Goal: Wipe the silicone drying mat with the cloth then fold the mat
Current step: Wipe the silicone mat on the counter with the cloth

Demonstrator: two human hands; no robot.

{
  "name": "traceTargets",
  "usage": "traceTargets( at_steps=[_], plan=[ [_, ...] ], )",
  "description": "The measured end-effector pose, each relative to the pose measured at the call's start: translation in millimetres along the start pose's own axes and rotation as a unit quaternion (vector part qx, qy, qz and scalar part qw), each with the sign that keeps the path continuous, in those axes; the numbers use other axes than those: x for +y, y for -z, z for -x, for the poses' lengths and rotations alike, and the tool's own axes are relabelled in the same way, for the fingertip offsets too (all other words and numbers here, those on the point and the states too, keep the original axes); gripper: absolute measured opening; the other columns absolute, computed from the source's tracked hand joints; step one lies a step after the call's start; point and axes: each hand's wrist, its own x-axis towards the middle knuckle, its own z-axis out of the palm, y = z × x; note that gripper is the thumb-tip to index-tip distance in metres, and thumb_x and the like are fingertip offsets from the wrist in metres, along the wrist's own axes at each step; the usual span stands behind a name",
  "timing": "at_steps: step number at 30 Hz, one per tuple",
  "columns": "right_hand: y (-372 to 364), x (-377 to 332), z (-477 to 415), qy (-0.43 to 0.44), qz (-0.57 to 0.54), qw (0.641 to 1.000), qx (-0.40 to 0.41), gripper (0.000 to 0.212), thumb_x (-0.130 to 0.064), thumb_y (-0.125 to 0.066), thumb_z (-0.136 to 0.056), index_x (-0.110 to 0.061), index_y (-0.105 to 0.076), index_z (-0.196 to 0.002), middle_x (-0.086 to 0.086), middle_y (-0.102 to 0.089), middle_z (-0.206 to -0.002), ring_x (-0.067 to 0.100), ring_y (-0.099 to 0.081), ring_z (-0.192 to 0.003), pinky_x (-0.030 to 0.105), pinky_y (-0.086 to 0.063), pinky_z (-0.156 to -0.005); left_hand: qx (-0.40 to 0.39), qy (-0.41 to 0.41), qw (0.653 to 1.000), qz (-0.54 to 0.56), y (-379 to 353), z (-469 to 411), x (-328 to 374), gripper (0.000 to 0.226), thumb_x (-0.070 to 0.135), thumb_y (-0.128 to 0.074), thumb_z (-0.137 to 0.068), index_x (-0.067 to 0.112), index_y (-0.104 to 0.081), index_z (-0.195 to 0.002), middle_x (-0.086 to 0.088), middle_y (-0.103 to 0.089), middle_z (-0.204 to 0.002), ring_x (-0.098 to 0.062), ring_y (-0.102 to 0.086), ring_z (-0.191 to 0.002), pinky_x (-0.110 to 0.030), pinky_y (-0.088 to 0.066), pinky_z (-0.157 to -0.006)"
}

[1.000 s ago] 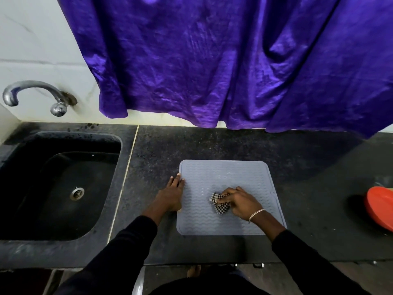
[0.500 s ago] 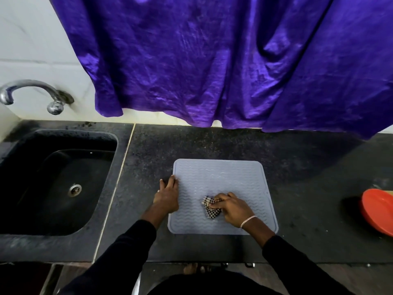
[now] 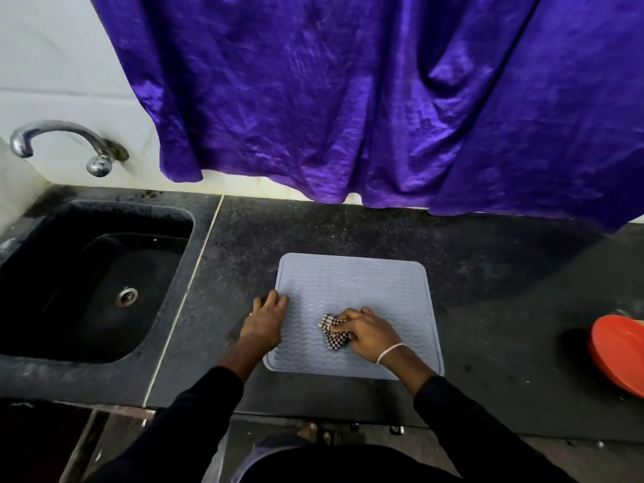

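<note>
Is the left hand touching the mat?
Touching. The head view shows the left hand lying flat across the left edge of the grey mat, fingers on its surface, no gap visible.

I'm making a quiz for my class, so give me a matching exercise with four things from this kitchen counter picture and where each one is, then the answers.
Things:
1. checkered cloth
2. left hand
3. red bowl
4. tap

Places:
A. far right edge of the counter
B. on the wall above the sink
C. under the right hand, on the mat
D. on the mat's left edge

Pairs: 1-C, 2-D, 3-A, 4-B
</note>
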Motion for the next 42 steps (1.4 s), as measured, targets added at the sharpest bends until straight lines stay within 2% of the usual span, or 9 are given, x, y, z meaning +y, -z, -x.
traceTargets(
  at_steps=[4, 9, 12, 16, 18, 24, 30, 36, 42],
  plan=[
    [0, 28, 21, 0.004, 0.016, 1.0, 0.002, 0.052, -0.014, -0.057, -0.086, -0.038, -0.061, -0.132, -0.012, -0.053, -0.14, 0.021, -0.048, -0.116, 0.031, -0.048, -0.092, -0.003, -0.003, 1.0, -0.005, 0, 3, 0, 0.086, 0.004, -0.074, -0.078, 0.02, -0.028, -0.148, -0.003, -0.028, -0.144, -0.035, -0.037, -0.13, -0.047, -0.054, -0.097],
    [22, 66, 37, -0.033, 0.027, 0.999, -0.02, 0.053, -0.014, -0.058, -0.086, -0.045, -0.061, -0.129, -0.018, -0.052, -0.138, 0.014, -0.046, -0.116, 0.027, -0.046, -0.091, 0.003, 0.003, 1.0, 0.004, -1, 4, 3, 0.082, -0.001, -0.07, -0.078, 0.018, -0.03, -0.147, -0.005, -0.03, -0.143, -0.038, -0.036, -0.137, -0.049, -0.052, -0.102],
    [30, 67, 34, -0.041, 0.012, 0.999, -0.004, 0.056, -0.009, -0.056, -0.085, -0.044, -0.062, -0.128, -0.017, -0.053, -0.138, 0.016, -0.048, -0.115, 0.032, -0.048, -0.095, -0.009, 0.005, 1.0, 0.011, -1, 3, 5, 0.083, 0.0, -0.071, -0.078, 0.016, -0.029, -0.148, -0.006, -0.029, -0.145, -0.042, -0.031, -0.144, -0.05, -0.047, -0.108],
    [29, 50, 23, -0.01, -0.002, 1.0, 0.005, 0.054, -0.012, -0.059, -0.086, -0.045, -0.061, -0.128, -0.021, -0.051, -0.14, 0.014, -0.047, -0.115, 0.034, -0.05, -0.092, -0.02, 0.007, 1.0, 0.007, 2, 2, 8, 0.075, 0.0, -0.071, -0.077, 0.013, -0.033, -0.141, -0.008, -0.028, -0.142, -0.043, -0.035, -0.14, -0.051, -0.051, -0.101],
    [23, 42, 19, 0.003, -0.003, 1.0, -0.007, 0.053, -0.014, -0.06, -0.087, -0.045, -0.06, -0.13, -0.02, -0.051, -0.139, 0.014, -0.046, -0.114, 0.033, -0.05, -0.09, -0.021, 0.007, 1.0, 0.0, 2, 1, 9, 0.073, 0.001, -0.068, -0.078, 0.012, -0.032, -0.14, -0.009, -0.027, -0.144, -0.044, -0.033, -0.14, -0.051, -0.05, -0.104],
    [9, 56, 32, -0.001, 0.007, 1.0, -0.013, 0.051, -0.014, -0.06, -0.09, -0.042, -0.06, -0.132, -0.017, -0.051, -0.142, 0.015, -0.045, -0.12, 0.031, -0.047, -0.095, -0.01, -0.012, 0.999, -0.048, -5, -1, 9, 0.077, 0.003, -0.062, -0.08, 0.005, -0.025, -0.147, -0.018, -0.021, -0.15, -0.043, -0.024, -0.145, -0.048, -0.025, -0.124],
    [28, 84, 44, -0.044, 0.025, 0.998, -0.031, 0.052, -0.015, -0.058, -0.087, -0.048, -0.061, -0.127, -0.019, -0.054, -0.136, 0.016, -0.049, -0.116, 0.03, -0.048, -0.092, -0.023, -0.018, 0.997, -0.077, -7, -2, 11, 0.082, 0.003, -0.059, -0.081, 0.001, -0.017, -0.151, -0.023, -0.014, -0.155, -0.04, -0.011, -0.15, -0.051, -0.006, -0.127],
    [32, 66, 33, -0.026, -0.009, 1.0, 0.011, 0.051, -0.014, -0.061, -0.086, -0.045, -0.062, -0.127, -0.019, -0.053, -0.138, 0.016, -0.048, -0.118, 0.033, -0.049, -0.094, -0.054, -0.007, 0.995, -0.078, -7, 3, 17, 0.088, 0.008, -0.059, -0.085, 0.0, -0.007, -0.156, -0.023, -0.005, -0.16, -0.044, -0.001, -0.152, -0.055, -0.007, -0.126],
    [11, 67, 43, -0.02, -0.002, 1.0, -0.01, 0.051, -0.011, -0.057, -0.089, -0.04, -0.061, -0.131, -0.013, -0.052, -0.141, 0.021, -0.05, -0.119, 0.034, -0.046, -0.098, -0.04, -0.013, 0.996, -0.083, -10, 6, 15, 0.091, 0.012, -0.061, -0.084, -0.002, -0.007, -0.156, -0.026, -0.008, -0.159, -0.037, -0.001, -0.154, -0.054, -0.001, -0.126]
  ],
)
